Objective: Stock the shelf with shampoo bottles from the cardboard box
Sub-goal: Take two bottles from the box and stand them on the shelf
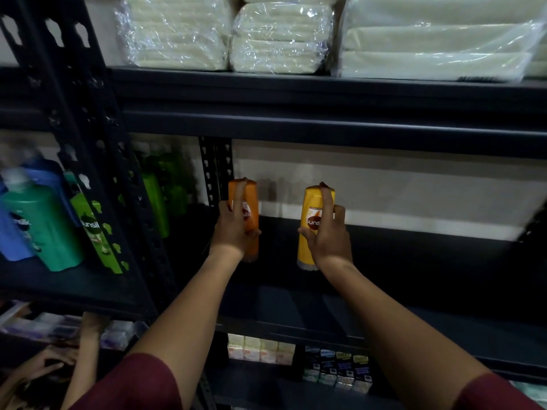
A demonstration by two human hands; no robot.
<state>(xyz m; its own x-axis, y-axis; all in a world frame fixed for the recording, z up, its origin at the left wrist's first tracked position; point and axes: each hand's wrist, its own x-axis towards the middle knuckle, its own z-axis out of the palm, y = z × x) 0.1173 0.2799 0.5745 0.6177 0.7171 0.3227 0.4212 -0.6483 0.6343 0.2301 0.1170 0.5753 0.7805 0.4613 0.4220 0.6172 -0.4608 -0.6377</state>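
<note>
1. Two shampoo bottles are standing upright, cap down, on the dark middle shelf (414,261), each one held by a hand.
2. The left hand (232,229) is gripping the orange bottle (250,208), with its fingers curled round the front and the forefinger reaching up to the bottle's top edge.
3. The right hand (327,235) is gripping the yellow bottle (309,220), with the thumb pressing on the left side and the forefinger lying up along the front to the top.
4. The two bottles are standing apart from each other, the orange one just right of the rear perforated upright (214,170) and the yellow one further right, near the pale back wall.
5. Both forearms are reaching forward from dark red sleeves (139,383) at the bottom of the view.
6. The cardboard box is lying outside the view.
7. Green and blue bottles (41,226) are standing in the neighbouring bay to the left, behind the front black upright (97,161).
8. Plastic-wrapped pale packs (281,39) are lying stacked on the top shelf.
9. Small boxed goods (337,368) are sitting in rows on the shelf below.
10. Another person's hand (47,362) is showing at the lower left, blurred.
</note>
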